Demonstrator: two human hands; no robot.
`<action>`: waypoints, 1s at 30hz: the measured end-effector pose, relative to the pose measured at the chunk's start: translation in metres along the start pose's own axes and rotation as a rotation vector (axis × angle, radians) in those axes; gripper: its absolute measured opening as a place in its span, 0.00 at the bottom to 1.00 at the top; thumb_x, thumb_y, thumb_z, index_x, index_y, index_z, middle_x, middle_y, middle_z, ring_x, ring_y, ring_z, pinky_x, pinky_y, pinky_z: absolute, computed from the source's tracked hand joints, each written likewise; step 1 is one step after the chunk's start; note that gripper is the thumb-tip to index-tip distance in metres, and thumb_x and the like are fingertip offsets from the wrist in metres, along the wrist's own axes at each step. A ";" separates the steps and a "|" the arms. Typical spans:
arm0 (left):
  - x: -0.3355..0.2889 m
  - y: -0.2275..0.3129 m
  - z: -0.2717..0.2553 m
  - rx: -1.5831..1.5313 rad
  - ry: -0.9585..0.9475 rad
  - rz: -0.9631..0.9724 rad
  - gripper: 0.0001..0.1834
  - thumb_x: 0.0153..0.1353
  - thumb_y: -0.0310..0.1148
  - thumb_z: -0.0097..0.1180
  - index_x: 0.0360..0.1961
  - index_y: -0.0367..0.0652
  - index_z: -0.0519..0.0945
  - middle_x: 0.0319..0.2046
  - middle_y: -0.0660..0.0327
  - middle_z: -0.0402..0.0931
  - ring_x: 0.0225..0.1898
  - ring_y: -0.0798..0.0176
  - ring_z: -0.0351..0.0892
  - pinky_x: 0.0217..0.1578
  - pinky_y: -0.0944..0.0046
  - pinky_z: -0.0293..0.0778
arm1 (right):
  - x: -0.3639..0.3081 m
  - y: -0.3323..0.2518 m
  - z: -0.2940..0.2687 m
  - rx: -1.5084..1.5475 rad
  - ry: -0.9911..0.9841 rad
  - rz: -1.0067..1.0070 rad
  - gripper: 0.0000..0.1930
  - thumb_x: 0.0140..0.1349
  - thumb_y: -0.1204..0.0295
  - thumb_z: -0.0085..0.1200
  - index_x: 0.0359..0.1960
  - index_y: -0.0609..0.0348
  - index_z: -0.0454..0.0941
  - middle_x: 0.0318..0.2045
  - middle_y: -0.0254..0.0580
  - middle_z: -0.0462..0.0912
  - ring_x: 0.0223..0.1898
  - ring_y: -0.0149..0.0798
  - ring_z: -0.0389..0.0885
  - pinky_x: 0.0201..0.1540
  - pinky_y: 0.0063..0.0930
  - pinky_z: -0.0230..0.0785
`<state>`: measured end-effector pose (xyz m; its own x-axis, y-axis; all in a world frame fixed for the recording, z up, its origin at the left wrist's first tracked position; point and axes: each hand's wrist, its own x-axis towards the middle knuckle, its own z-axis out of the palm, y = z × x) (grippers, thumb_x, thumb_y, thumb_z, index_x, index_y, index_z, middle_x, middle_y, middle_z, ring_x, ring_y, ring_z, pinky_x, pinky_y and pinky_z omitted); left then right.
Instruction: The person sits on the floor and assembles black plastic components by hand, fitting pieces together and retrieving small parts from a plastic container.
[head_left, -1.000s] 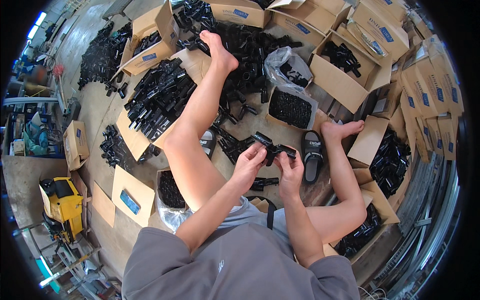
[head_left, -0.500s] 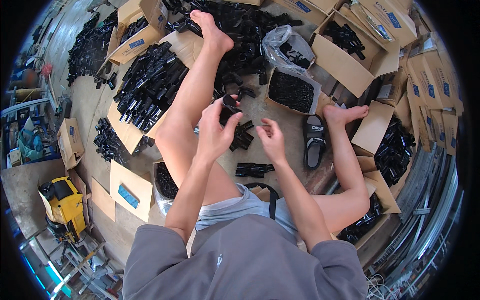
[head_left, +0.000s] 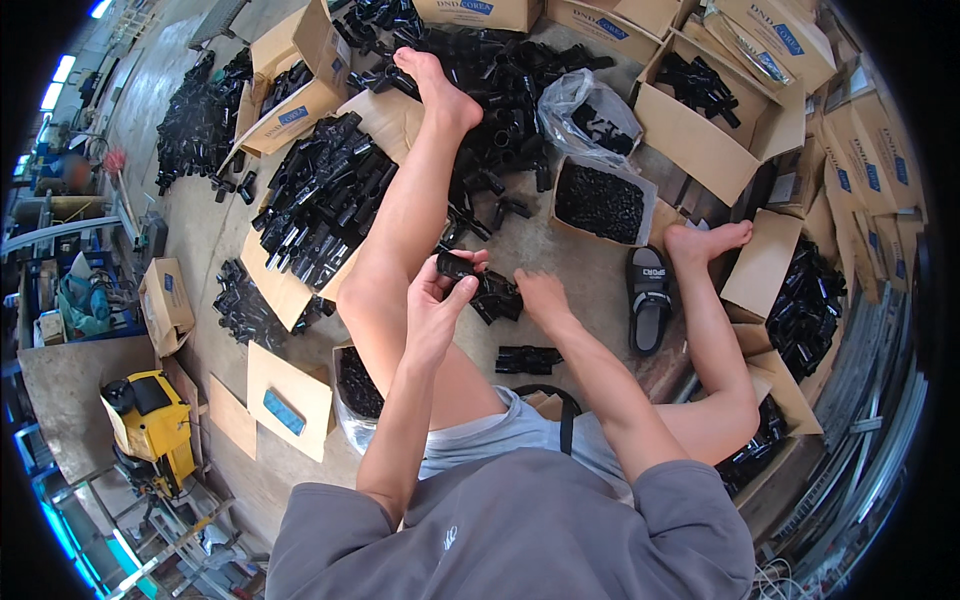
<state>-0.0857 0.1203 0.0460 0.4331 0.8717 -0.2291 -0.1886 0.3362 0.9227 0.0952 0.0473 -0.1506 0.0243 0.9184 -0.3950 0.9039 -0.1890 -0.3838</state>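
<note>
Left hand (head_left: pixel 438 300): now pinching a black plastic fitting (head_left: pixel 455 266), lower than before.
Right hand (head_left: pixel 540 295): fingers curled, now touching the black parts (head_left: pixel 498 298) on the floor.

A person is sitting on the floor among cardboard boxes. The left hand (head_left: pixel 437 300) is pinching a small black plastic part (head_left: pixel 455 266) above the knee. The right hand (head_left: pixel 540 295) is resting on a black part (head_left: pixel 497 297) just right of it. Another black piece (head_left: pixel 528 358) is lying below that. A sandal (head_left: pixel 650 297) is lying right of the right hand, beside a box of black bits (head_left: pixel 600 201).
</note>
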 end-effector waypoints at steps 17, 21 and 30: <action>-0.007 -0.018 0.048 -0.203 -0.074 -0.410 0.20 0.75 0.39 0.58 0.60 0.37 0.81 0.53 0.56 0.85 0.54 0.64 0.85 0.59 0.61 0.78 | -0.154 -0.048 -0.124 0.620 0.992 -0.376 0.14 0.56 0.89 0.63 0.43 0.60 0.85 0.48 0.48 0.88 0.52 0.50 0.88 0.54 0.39 0.83; -0.014 -0.015 0.053 -0.228 -0.108 -0.449 0.20 0.74 0.39 0.60 0.60 0.38 0.81 0.53 0.57 0.86 0.53 0.64 0.85 0.58 0.61 0.78 | -0.162 -0.039 -0.114 0.694 1.008 -0.401 0.15 0.56 0.89 0.62 0.43 0.60 0.84 0.49 0.49 0.87 0.51 0.51 0.88 0.54 0.40 0.83; -0.013 -0.021 0.063 -0.098 -0.186 -0.362 0.21 0.69 0.34 0.66 0.60 0.38 0.81 0.52 0.57 0.86 0.52 0.65 0.84 0.58 0.62 0.77 | -0.173 -0.019 -0.114 0.652 0.961 -0.443 0.16 0.57 0.89 0.63 0.45 0.59 0.84 0.52 0.49 0.87 0.56 0.53 0.86 0.57 0.40 0.82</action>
<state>-0.0319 0.0790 0.0490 0.6368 0.6151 -0.4649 -0.0746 0.6493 0.7569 0.1225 -0.0688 0.0200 0.3232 0.7773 0.5397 0.5397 0.3171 -0.7799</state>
